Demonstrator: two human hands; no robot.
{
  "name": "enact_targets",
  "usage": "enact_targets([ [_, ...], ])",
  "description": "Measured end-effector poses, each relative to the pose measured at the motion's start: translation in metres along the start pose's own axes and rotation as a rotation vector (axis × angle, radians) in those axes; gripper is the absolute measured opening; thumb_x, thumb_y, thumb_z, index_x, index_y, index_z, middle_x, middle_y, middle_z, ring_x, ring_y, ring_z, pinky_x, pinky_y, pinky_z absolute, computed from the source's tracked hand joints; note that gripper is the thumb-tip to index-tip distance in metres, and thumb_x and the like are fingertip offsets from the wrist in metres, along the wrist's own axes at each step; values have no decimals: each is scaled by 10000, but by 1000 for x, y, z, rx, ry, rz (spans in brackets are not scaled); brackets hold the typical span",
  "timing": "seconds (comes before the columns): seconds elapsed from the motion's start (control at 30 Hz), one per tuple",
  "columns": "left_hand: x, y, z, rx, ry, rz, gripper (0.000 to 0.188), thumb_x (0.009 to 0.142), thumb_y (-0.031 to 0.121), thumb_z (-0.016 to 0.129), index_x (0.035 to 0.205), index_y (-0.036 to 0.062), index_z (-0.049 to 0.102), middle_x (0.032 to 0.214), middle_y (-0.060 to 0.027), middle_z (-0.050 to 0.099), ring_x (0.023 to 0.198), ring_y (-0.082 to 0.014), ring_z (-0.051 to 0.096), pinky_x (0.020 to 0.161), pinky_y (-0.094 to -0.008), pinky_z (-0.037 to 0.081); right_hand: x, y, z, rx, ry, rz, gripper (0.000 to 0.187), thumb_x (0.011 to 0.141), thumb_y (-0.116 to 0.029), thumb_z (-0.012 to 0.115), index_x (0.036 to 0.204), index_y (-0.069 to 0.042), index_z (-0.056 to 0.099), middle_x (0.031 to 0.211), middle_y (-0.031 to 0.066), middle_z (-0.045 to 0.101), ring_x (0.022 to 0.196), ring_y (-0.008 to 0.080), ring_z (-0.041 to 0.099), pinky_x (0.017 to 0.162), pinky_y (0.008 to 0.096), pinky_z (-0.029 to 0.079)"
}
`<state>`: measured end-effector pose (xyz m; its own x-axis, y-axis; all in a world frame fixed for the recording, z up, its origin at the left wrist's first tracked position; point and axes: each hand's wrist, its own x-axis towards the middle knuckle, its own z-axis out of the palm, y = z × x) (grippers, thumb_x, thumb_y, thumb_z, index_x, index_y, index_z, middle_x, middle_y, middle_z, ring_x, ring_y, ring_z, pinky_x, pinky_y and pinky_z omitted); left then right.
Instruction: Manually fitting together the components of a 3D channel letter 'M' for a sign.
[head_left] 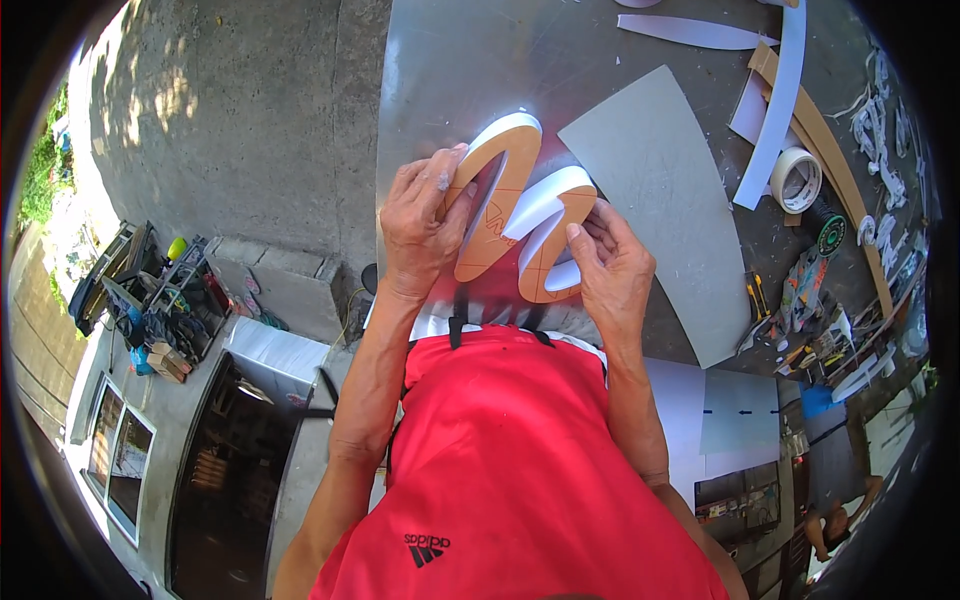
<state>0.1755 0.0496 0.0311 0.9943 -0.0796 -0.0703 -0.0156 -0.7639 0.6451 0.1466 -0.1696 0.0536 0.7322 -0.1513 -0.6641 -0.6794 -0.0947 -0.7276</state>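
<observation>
Between my hands is a curved, looping cut-out shape point(490, 225), like a slanted script letter. Its flat brown face has red lines drawn on it, and thick white walls run along its edges. My left hand point(420, 220) grips the upper left loop, fingers behind and thumb against the inner side. At the lower right curve, my right hand point(612, 262) pinches the shape with the thumb in front and fingers wrapped around the outer edge. The shape is held above the near edge of a grey metal-topped table point(450, 60).
A large grey curved sheet point(655, 200) lies right of the shape. Beyond it are a white strip point(782, 110), a brown curved strip point(838, 165), a tape roll point(797, 182) and a yellow-and-black cutter point(757, 298). Another person point(835, 525) shows at the lower right.
</observation>
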Motion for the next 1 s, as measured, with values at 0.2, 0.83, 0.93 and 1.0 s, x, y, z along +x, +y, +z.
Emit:
enact_targets([
  [0.2,-47,-19,-51,-504,117,-538,411,980,152,674,1344,-22,595,1191,-136,704,1033,-185,661,957,-317,513,3,0,-4,120,6,82,433,922,-27,701,1301,135,570,1158,190,689,1097,216,669,961,338,546],
  [0.83,-183,-17,-28,-888,331,-1013,542,818,72,841,1306,-38,631,1109,-116,697,905,-141,681,831,-265,565,18,-6,-19,-115,-89,88,451,900,-24,734,1295,119,571,1222,192,641,1097,256,665,979,378,579],
  [0.93,-184,-16,-21,-883,339,-1002,533,826,86,840,1302,-40,634,1090,-119,700,882,-131,683,804,-257,569,21,-5,-24,-122,-102,81,448,899,-28,735,1296,109,578,1219,186,646,1101,252,664,979,384,577],
  [1.0,-184,-17,-19,-896,368,-982,527,831,95,839,1298,-41,635,1071,-121,704,874,-124,682,790,-252,571,22,-5,-24,-126,-107,77,452,896,-36,739,1300,96,584,1217,179,652,1106,245,662,985,384,571],
])
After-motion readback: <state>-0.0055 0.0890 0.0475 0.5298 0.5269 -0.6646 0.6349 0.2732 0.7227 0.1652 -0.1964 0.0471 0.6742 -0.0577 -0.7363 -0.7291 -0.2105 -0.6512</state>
